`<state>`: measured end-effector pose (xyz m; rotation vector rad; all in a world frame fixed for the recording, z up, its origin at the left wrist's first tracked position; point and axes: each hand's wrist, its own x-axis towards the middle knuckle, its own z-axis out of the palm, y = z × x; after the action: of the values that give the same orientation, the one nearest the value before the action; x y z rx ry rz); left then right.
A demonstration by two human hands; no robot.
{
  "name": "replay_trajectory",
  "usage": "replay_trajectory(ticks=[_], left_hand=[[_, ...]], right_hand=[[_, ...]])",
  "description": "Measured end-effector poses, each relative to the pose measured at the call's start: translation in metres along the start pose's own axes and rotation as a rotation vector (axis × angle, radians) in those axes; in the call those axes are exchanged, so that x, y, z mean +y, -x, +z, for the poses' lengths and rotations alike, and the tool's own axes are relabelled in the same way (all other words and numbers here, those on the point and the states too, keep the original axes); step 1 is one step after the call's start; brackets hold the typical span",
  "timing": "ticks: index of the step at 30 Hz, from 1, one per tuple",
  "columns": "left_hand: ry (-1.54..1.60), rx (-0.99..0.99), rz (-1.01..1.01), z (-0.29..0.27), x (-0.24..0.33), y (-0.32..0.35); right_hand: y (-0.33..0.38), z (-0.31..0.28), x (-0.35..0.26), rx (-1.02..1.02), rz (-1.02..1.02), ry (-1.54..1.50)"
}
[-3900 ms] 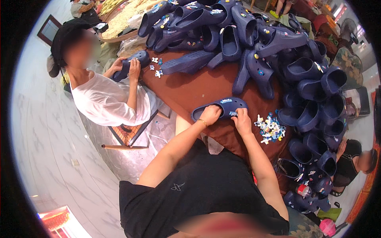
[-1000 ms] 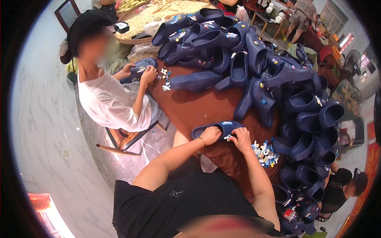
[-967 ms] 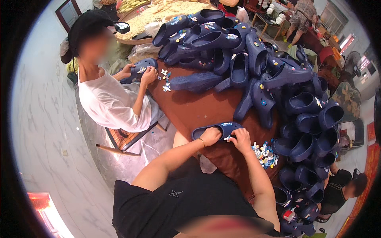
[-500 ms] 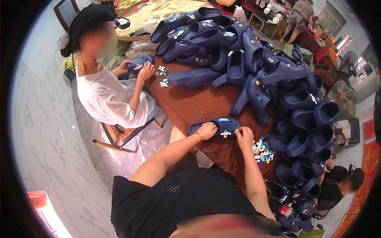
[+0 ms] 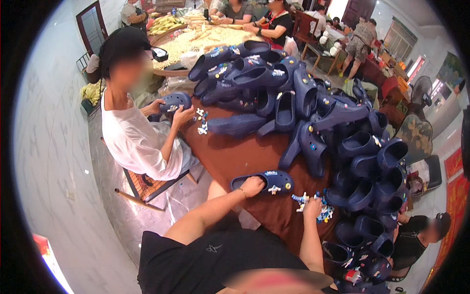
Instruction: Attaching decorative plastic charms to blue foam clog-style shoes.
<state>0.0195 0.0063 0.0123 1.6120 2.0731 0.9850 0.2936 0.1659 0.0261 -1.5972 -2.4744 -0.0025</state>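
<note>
A navy clog [image 5: 282, 179] lies on the brown-covered table in front of me. It bears a white figure charm [image 5: 274, 189], a round yellow charm [image 5: 288, 186] and a blue-and-white charm on its upper edge. My left hand [image 5: 253, 186] reaches into the foot opening, its fingers closed on the clog. To the right, my right hand [image 5: 312, 208] is at a heap of small colourful shoe charms [image 5: 325, 214]. Its fingers are pinched together; whether a charm is between them is too small to tell.
Many navy clogs [image 5: 304, 92] are piled along the far and right sides of the brown cloth [image 5: 230, 154]. At left a seated person holds another clog [image 5: 175, 101] beside loose charms [image 5: 202, 128]. Beyond are corn kernels [image 5: 188, 46] and more people. A bottle [image 5: 352, 276] lies at lower right.
My right hand has left the clog's toe and moved right and down to the charm heap. The round yellow charm now sits on the clog. My view has tilted up.
</note>
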Motion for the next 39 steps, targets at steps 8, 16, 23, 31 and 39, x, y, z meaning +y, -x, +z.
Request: replay_trajectory(ticks=[8,16,23,31,39], left_hand=[[0.008,0.030,-0.018,0.006,-0.001,0.004],[-0.027,-0.050,-0.106,0.005,-0.001,0.003],[0.020,0.029,-0.037,0.001,-0.001,0.001],[0.013,0.050,-0.002,0.003,-0.003,0.000],[0.044,0.088,0.023,0.002,-0.001,0.000]], right_hand=[[0.002,-0.012,-0.001,-0.103,0.007,0.019],[-0.016,0.012,0.019,-0.023,0.106,-0.343],[-0.030,0.007,0.041,-0.030,0.279,-0.621],[-0.032,-0.011,0.045,-0.109,0.378,-0.365],[-0.079,0.003,0.013,-0.299,0.185,0.034]])
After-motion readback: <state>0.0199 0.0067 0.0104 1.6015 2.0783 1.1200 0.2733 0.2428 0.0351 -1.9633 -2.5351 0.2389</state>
